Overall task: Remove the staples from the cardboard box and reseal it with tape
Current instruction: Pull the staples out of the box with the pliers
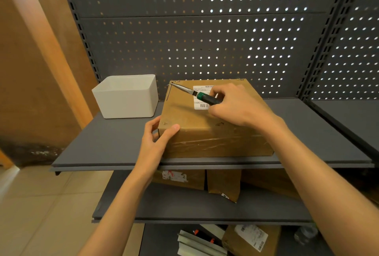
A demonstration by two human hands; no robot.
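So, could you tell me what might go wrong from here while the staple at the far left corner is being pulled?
The pliers reach across the cardboard box to its far left corner; if the tip slips off the staple, it could tear the cardboard. The left hand grips only the near left corner, so the box may twist or slide on the shelf under the pull.

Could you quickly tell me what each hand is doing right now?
Left hand: grips the cardboard box's near left corner.
Right hand: holds the pliers, tip at the far left corner.
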